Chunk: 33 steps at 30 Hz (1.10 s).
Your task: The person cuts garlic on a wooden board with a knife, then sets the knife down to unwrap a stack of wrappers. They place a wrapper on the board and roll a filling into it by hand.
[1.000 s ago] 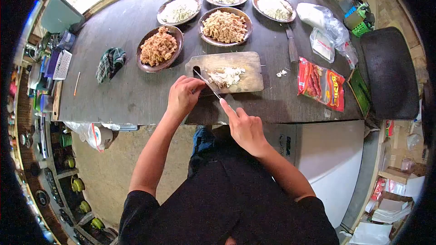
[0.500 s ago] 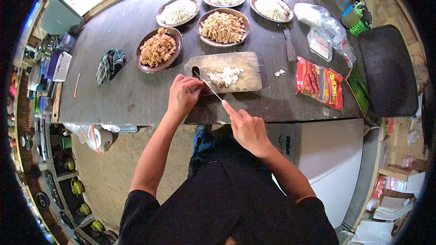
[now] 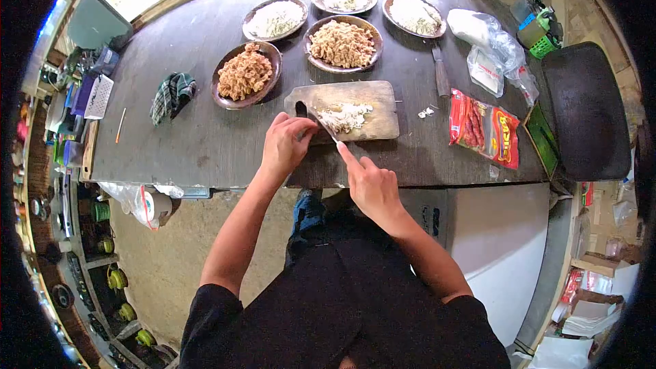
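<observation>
2 hands work at 1 cutting board (image 3: pixel 384 113) on the table (image 3: pixel 219 140). The left hand (image 3: pixel 285 143) has its thumb and fingertips pressed together at the board's near left corner; I cannot tell what, if anything, is pinched between them. The right hand (image 3: pixel 373 188) grips 1 knife (image 3: pixel 328 130), its pointing finger stretched along it and the others curled. The blade slants over the board's near edge, just beside the left fingertips, and 1 pile of pale shreds (image 3: pixel 346 117) lies to its right.

Beyond the board stand 5 plates: 2 brown-food plates (image 3: pixel 277 72) and 3 pale-food plates (image 3: pixel 254 35). 1 second knife (image 3: pixel 441 76) and 1 red packet (image 3: pixel 484 130) lie right of the board, with a few scraps (image 3: pixel 426 113) between board and packet.

A strip of tabletop shows between the board and the table's front edge, which both forearms cross. A wider stretch shows left of the board, out to 1 checked cloth (image 3: pixel 173 97) and 1 thin stick (image 3: pixel 120 125) near the left side.
</observation>
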Each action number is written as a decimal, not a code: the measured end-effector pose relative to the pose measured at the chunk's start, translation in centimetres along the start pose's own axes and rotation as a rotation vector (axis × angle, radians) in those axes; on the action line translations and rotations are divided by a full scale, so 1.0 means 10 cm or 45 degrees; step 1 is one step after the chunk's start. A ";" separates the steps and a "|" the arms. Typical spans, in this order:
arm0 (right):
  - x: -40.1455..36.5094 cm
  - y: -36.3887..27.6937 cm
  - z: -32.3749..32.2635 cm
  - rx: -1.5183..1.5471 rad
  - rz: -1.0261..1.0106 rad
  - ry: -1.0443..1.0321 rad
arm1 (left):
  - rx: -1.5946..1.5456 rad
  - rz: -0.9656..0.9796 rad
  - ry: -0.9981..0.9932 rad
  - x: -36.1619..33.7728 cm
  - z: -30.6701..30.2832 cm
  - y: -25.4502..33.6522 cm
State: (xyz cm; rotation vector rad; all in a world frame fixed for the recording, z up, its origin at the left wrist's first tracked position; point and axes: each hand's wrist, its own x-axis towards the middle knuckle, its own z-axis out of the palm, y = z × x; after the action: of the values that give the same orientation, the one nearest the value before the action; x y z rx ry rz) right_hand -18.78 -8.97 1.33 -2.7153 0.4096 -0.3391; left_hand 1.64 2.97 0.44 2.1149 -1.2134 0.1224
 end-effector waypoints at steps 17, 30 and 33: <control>-0.13 -0.04 -0.10 -0.022 0.043 -0.107 | -0.017 -0.083 -0.094 0.08 0.03 -0.04; -0.08 0.03 -0.09 0.036 0.066 -0.057 | 0.017 -0.343 -0.077 0.10 -0.03 0.05; -0.14 0.03 -0.10 0.088 0.054 -0.037 | -0.011 -0.354 -0.128 0.14 -0.03 -0.01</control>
State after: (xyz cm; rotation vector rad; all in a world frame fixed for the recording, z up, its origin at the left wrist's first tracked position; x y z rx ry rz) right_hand -20.41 -9.11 1.86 -2.6374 0.4385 -0.2964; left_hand 2.55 2.16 1.19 2.2811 -0.9604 -0.1144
